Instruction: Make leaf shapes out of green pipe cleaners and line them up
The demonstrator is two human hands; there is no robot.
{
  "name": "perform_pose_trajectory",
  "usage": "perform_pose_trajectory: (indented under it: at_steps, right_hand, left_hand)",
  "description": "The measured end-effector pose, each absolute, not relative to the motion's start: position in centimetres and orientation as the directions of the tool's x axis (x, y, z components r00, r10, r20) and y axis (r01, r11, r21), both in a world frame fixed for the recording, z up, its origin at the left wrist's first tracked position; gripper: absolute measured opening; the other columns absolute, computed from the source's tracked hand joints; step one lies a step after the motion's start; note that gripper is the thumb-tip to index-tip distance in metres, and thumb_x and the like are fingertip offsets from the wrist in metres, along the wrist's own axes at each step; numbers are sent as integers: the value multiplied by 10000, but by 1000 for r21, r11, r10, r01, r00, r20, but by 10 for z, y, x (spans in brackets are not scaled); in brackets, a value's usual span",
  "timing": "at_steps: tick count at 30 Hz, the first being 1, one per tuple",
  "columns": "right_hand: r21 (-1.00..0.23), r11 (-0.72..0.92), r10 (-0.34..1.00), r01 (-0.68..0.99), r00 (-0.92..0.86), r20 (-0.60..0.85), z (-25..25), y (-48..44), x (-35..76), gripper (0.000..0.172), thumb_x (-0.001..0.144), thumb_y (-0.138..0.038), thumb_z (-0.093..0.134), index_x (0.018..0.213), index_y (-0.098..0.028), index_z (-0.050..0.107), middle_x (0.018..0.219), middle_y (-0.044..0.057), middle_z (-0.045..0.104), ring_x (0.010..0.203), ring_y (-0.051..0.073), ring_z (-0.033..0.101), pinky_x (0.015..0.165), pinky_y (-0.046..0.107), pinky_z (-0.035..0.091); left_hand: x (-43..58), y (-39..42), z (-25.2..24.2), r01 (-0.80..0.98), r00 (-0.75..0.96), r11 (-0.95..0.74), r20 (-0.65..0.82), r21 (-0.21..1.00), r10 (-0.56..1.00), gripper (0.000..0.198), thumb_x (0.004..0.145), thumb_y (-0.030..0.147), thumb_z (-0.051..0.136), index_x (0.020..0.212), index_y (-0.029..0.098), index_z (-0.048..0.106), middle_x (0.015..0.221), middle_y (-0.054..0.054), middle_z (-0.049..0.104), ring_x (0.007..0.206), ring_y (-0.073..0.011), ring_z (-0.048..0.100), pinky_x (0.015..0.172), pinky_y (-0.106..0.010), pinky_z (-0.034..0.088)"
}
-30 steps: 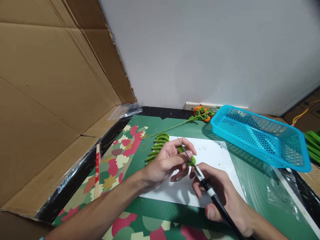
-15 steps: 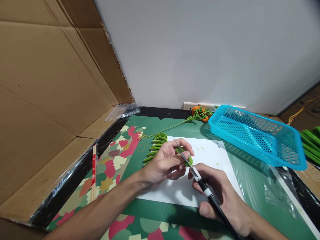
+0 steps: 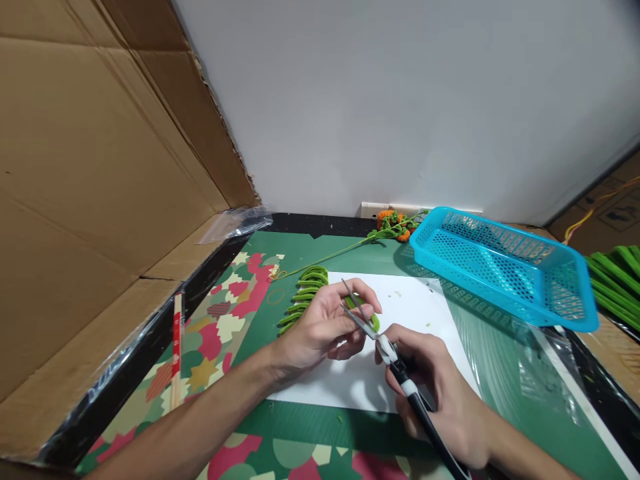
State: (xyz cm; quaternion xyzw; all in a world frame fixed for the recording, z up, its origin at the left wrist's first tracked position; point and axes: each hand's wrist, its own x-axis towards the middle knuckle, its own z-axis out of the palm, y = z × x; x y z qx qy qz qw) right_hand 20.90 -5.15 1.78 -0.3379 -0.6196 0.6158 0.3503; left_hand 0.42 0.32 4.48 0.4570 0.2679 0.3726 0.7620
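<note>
My left hand (image 3: 325, 327) pinches a bent green chenille stem (image 3: 375, 322), its fuzzy loop showing beyond the fingers above a white sheet of paper (image 3: 420, 313). From the lower right, my right hand (image 3: 445, 393) grips black-handled scissors (image 3: 386, 349). Their two blades are spread and lie beside the left thumb and the stem; whether they touch the fuzz cannot be made out. Just left of that hand lies a row of curved green chenille pieces (image 3: 309, 293), partly covered by the hand.
A blue perforated basket (image 3: 505, 267) stands at the back right, near more green chenille stems (image 3: 617, 283). Orange flowers on a green stem (image 3: 395, 225) lie behind. Wrapped chopsticks (image 3: 177, 347) rest at left, beside cardboard (image 3: 100, 153). A rubber band (image 3: 275, 297) sits on the green mat.
The scissors' blades have spread apart, and my right-hand fingers have shifted on the handles. My left hand keeps its pinch on the stem. The whole view has moved slightly.
</note>
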Motion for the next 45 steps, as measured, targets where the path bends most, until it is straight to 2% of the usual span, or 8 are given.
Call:
perform_pose_trajectory:
  at_steps: [5, 12, 18, 22, 33, 40, 43, 45]
  right_hand:
    - [-996, 82, 856, 36, -514, 52, 24, -54, 208, 270, 652, -250, 694, 822, -229, 487, 692, -50, 387, 642, 136, 346, 545, 251, 313]
    - [-973, 202, 856, 110, -502, 121, 25, -57, 207, 211, 706, -365, 685, 804, -223, 564, 680, -17, 431, 665, 174, 408, 571, 280, 406]
    - [-957, 255, 850, 140, -504, 152, 18, -61, 207, 270, 775, -457, 702, 859, -215, 616, 657, -23, 424, 614, 157, 362, 509, 269, 367]
    - [-962, 241, 840, 126, -524, 142, 17, -60, 205, 258, 806, -442, 688, 894, -208, 620, 669, -32, 414, 591, 138, 330, 505, 258, 352]
    - [-961, 234, 837, 147, -534, 122, 22, -51, 217, 249, 846, -437, 708, 919, -216, 620, 664, -27, 451, 604, 152, 392, 513, 258, 356]
    - [-889, 413, 837, 198, -467, 285, 12, -47, 220, 324, 836, -449, 736, 844, -233, 494, 683, -45, 430, 574, 128, 379, 523, 262, 335]
    - [-849, 478, 841, 225, -394, 369, 9, -43, 224, 235, 865, -356, 743, 940, -234, 557, 643, -71, 427, 504, 110, 368, 471, 248, 328]
    - [-805, 519, 846, 288, -311, 434, 10, -37, 228, 202, 906, -300, 722, 1059, -230, 610, 641, -73, 481, 494, 113, 412, 473, 242, 380]
  left_hand:
    - [6, 1, 46, -333, 616, 332, -62, 883, 785, 262, 920, 363, 807, 928, 173, 626, 538, 94, 486, 377, -20, 310, 363, -114, 253]
    - [8, -3, 49, -333, 631, 351, -70, 875, 772, 256, 898, 335, 824, 930, 166, 634, 554, 79, 512, 391, -28, 345, 368, -111, 260]
    - [10, -9, 43, -325, 633, 384, -103, 864, 768, 254, 930, 368, 792, 916, 174, 629, 582, 61, 527, 399, -28, 340, 378, -118, 257]
    - [10, -7, 41, -364, 623, 396, -95, 843, 776, 241, 934, 351, 791, 916, 173, 629, 582, 61, 536, 391, -20, 319, 377, -114, 282]
    - [7, -3, 43, -388, 559, 391, -125, 835, 819, 282, 907, 382, 819, 952, 191, 616, 567, 59, 566, 377, -28, 362, 351, -102, 305]
    - [7, -2, 46, -392, 520, 407, -166, 825, 838, 257, 913, 361, 819, 969, 186, 639, 680, 44, 590, 406, -21, 392, 354, -107, 290]
    - [8, -1, 46, -357, 480, 369, -170, 858, 861, 252, 931, 368, 802, 1028, 181, 663, 694, 31, 610, 414, -27, 422, 358, -110, 285]
    - [9, 0, 44, -311, 474, 326, -151, 893, 867, 290, 941, 392, 790, 1098, 175, 679, 699, 15, 647, 404, -33, 448, 357, -115, 298]
